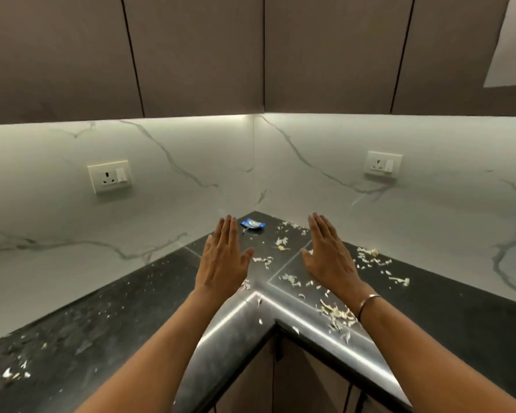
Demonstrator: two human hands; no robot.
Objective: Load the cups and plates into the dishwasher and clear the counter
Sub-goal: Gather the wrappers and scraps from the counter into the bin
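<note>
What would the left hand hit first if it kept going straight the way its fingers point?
Probably the marble backsplash near the corner. The left hand is flat and points just left of the blue wrapper, so it would likely pass beside it; height above the counter is unclear.

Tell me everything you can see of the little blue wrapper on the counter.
The blue wrapper is small, crumpled and glossy, blue with whitish patches, like foil or plastic; any print is too blurred to read. It lies on the black counter, deep in the corner under the marble-look walls. Nothing seems to touch it: the fingertips of the left hand are just left of it, pale scraps to its right.
</note>
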